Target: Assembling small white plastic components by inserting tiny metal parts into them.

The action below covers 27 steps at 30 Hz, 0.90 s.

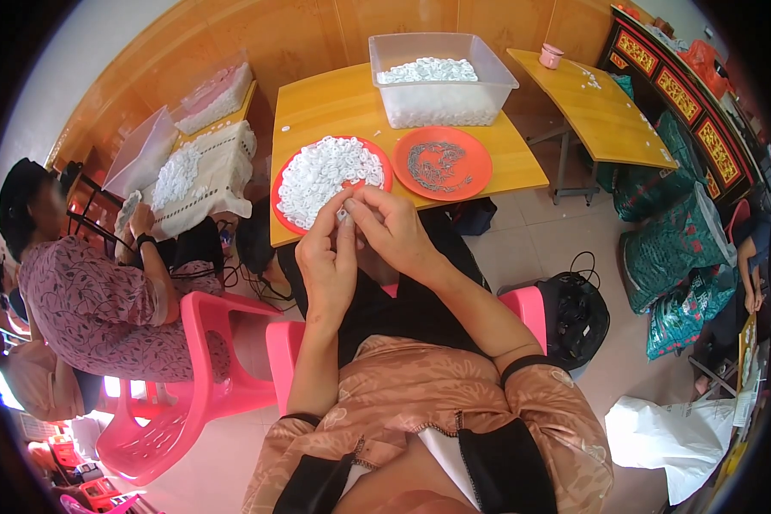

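My left hand (327, 257) and my right hand (394, 230) meet in front of me, fingertips pinched together on a small white piece (344, 214) just below the table edge. Right behind them a red plate (279, 211) is heaped with small white pieces (325, 171). Beside it, a second red plate (480, 158) holds a tangle of thin metal parts (437, 166). What exactly sits between my fingertips is mostly hidden by the fingers.
A clear plastic bin (441, 94) of white pieces stands at the back of the yellow table (334, 103). Another person sits at my left on a pink chair (201, 343), working at a covered table. Green sacks (672, 248) and a black bag (578, 317) lie at right.
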Available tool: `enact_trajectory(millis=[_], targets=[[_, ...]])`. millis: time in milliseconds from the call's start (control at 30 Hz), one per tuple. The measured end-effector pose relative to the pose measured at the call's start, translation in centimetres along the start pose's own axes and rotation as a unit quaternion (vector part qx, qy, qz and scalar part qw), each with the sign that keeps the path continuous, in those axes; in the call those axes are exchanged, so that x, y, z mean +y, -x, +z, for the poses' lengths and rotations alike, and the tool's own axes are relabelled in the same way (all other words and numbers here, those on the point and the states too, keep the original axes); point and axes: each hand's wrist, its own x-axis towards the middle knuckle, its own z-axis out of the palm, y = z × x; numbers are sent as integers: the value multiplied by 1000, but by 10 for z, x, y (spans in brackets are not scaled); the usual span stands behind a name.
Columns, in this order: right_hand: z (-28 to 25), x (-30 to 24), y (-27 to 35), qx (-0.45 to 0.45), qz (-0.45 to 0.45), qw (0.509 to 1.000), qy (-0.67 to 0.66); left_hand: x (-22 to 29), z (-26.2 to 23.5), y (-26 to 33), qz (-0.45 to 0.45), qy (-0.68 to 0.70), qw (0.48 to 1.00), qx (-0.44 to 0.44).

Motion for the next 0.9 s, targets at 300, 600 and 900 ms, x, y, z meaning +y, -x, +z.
enact_trajectory(millis=[300, 600, 900], targets=[[1, 3, 0, 0, -2, 1000, 4, -3, 0, 0, 0, -12, 1000, 4], [3, 11, 2, -9, 2, 1000, 18, -3, 0, 1, -3, -10, 1000, 6], [4, 8, 3, -5, -8, 1000, 19, 0, 0, 3, 5, -12, 1000, 5]])
